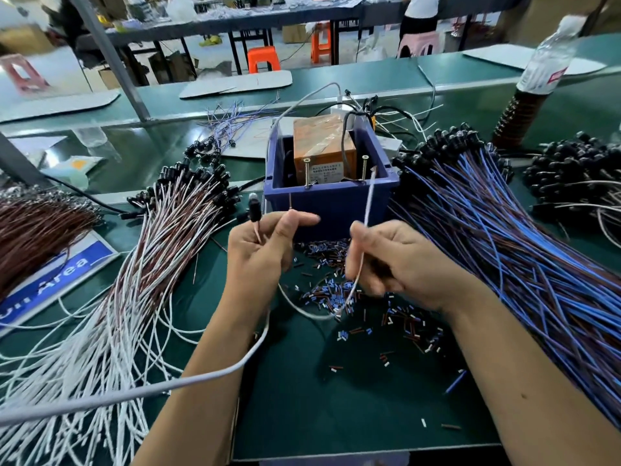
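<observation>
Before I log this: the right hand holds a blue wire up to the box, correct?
No: the head view shows the right hand holding a white wire, not a blue one, up to the box.

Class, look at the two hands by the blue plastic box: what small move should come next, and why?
Probably lift the left hand so the bare tip of its thin brown wire meets the left brass screw. The right hand's white wire ends beside the right brass screw, while the brown tip stops short, below the blue plastic box rim.
</observation>
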`<state>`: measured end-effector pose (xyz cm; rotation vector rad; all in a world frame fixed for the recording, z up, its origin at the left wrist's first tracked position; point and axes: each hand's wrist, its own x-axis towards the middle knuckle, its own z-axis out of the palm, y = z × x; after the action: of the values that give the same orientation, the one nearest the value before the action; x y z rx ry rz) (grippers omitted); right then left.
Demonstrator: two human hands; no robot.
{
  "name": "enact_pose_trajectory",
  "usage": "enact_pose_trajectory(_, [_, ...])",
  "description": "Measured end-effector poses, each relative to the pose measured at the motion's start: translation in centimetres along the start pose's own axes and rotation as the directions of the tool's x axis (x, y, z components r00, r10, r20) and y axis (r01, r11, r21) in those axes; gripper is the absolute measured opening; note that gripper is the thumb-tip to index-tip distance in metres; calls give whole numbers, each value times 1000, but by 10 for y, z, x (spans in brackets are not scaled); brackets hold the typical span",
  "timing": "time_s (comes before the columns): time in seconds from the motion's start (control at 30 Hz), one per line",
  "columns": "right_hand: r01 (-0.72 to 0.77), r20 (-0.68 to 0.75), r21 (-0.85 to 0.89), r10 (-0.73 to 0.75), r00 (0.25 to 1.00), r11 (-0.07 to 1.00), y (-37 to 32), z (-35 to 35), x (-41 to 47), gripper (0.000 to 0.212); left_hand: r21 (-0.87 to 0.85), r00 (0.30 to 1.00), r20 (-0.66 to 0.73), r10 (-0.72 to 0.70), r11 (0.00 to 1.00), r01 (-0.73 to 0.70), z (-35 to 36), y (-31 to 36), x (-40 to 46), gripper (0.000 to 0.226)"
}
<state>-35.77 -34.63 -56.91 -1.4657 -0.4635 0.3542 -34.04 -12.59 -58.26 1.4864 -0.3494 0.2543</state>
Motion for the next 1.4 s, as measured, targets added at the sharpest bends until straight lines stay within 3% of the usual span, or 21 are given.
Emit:
enact_pose_trajectory(0.17, [-77, 93, -104, 86, 992, 992, 4, 24, 6, 53, -118, 946, 277, -171, 970, 210, 14, 8, -6, 33])
enact_pose_trajectory(0.37, [-103, 103, -73, 110, 989, 992, 4, 24, 6, 52, -219, 946, 216, -242, 932, 288, 14, 4, -4, 41])
enact_pose_trajectory(0.53, [-17, -242, 147, 53, 969, 989, 1, 13, 10, 53, -352, 901, 334, -278, 850, 392, 10, 6, 0, 29])
enact_pose_trajectory(0.6, [4, -272, 182, 47, 961, 983, 2, 13, 10, 43, -345, 878, 378, -294, 835, 428, 11, 7, -1, 27])
enact_pose_trajectory(0.73, [33, -252, 161, 8, 968, 986, 5, 20, 9, 24, -343, 885, 378, -270, 847, 405, 14, 8, -3, 31])
enact_pose_trajectory(1.0, [62, -289, 241, 10, 957, 969, 6, 23, 11, 17, -287, 903, 367, -226, 895, 341, 18, 9, -4, 36])
enact_pose_trajectory(1.1, [164, -325, 241, -80, 942, 957, 3, 20, 12, 9, -296, 929, 301, -217, 904, 308, 22, 11, -7, 33])
enact_pose_trajectory(1.27, [306, -511, 105, -212, 833, 946, -1, 15, 14, 14, -216, 980, 131, -149, 961, 175, 26, 13, -9, 32])
enact_pose_trajectory(1.4, [298, -677, -233, -375, 633, 926, 2, 14, 14, 8, -155, 996, -63, -70, 986, 59, 30, 16, -5, 29])
